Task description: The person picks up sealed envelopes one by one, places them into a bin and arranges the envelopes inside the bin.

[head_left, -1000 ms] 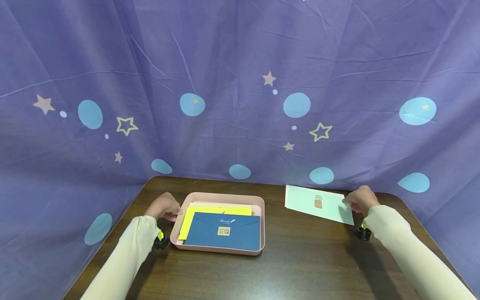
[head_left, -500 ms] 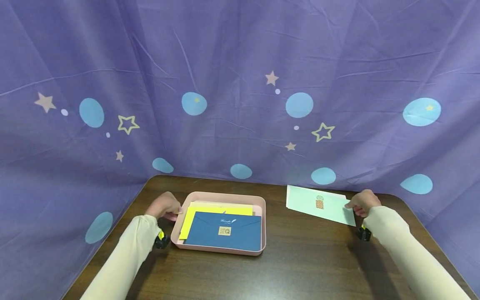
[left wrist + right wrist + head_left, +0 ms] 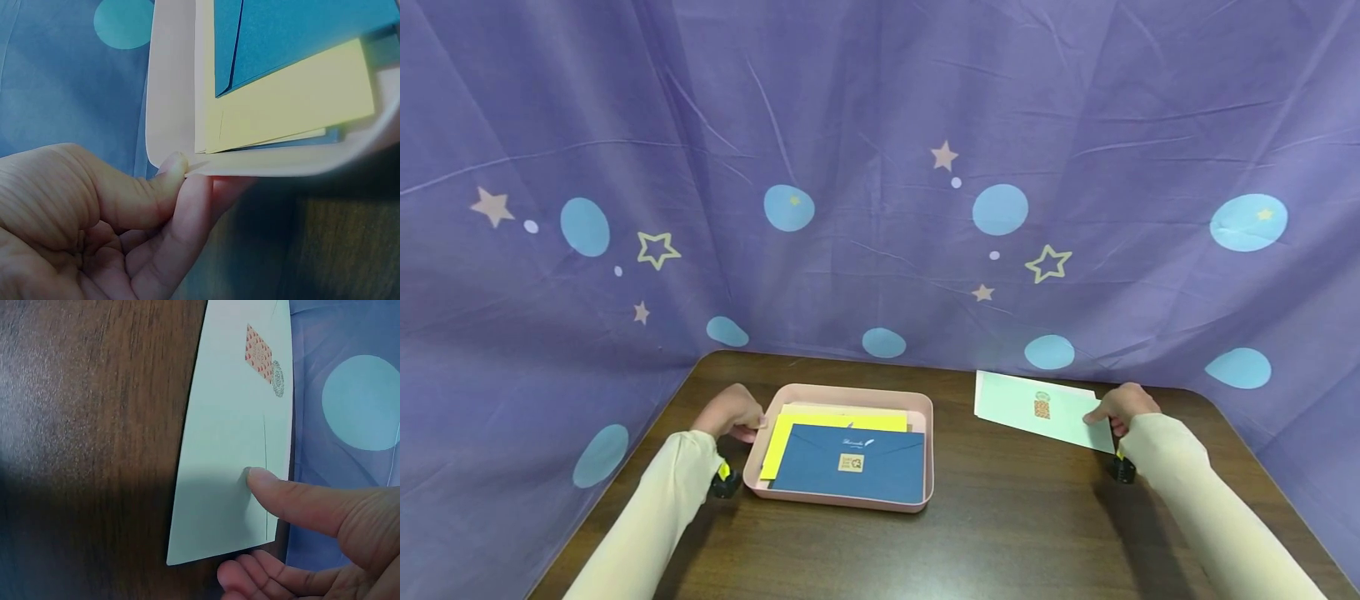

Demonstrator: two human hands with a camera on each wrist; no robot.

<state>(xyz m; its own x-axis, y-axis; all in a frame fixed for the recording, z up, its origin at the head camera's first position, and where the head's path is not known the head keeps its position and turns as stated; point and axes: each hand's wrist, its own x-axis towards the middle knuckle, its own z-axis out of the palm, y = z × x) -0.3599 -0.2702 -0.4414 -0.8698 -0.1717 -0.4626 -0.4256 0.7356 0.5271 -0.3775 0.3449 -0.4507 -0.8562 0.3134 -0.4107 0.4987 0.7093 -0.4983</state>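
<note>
On a dark wooden table (image 3: 1000, 533) backed by a purple star-printed cloth (image 3: 880, 167), the left hand (image 3: 730, 412) pinches the rim of a shallow pink plastic tray (image 3: 169, 94) between thumb and fingers. The right hand (image 3: 1122, 407) pinches a pale green paper envelope (image 3: 237, 444), thumb on top, lying flat at the far right; both forearms stretch forward.

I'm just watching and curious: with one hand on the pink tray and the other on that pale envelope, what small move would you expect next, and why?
Probably the right hand lifts the pale envelope off the table. Its thumb already rests on top with fingers at the near edge, a pinch forming. The left hand pinches the pink tray rim, steadying it.
</note>
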